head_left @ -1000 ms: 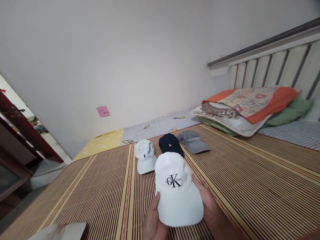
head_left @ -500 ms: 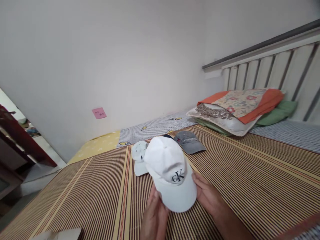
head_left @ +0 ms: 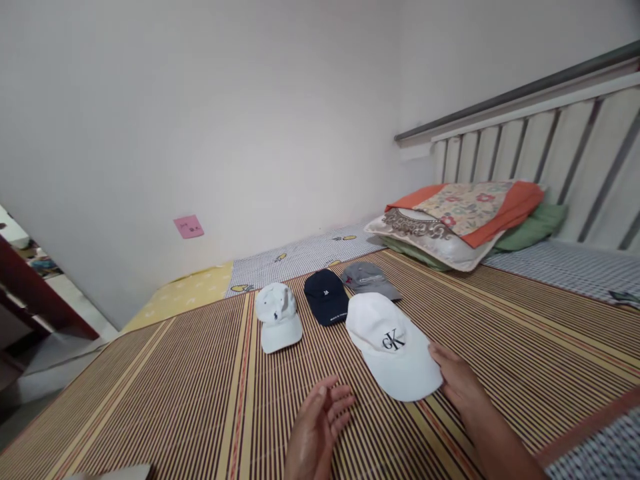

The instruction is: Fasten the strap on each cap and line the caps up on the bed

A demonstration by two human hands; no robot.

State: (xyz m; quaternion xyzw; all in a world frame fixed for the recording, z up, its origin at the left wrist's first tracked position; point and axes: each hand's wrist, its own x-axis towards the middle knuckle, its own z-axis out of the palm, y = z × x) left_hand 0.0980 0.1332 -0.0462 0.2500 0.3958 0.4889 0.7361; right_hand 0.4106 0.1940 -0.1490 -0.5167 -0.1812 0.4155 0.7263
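Observation:
My right hand (head_left: 457,375) grips the brim edge of a white baseball cap (head_left: 385,340) with dark letters on its front, its thumb on top. The fingers under the brim are hidden. To the left of that cap, my left hand (head_left: 323,420) holds nothing, with its fingers apart and slightly curled. Behind the hands lie a pale cap (head_left: 279,317) with a small dark emblem, a navy cap (head_left: 325,297) with a small white mark, and a grey cap (head_left: 367,279). The white cap partly covers the grey one in view.
A striped bamboo mat (head_left: 190,387) covers the bed. Stacked pillows (head_left: 450,227) lie by the white slatted headboard (head_left: 540,150). A pink note (head_left: 189,227) sticks to the wall. At the bottom left edge, a beige object (head_left: 115,473) is partly cut off.
The white cap has moved right and turned, still in my right hand. My left hand has let go of it and opened. The navy cap behind has come into view.

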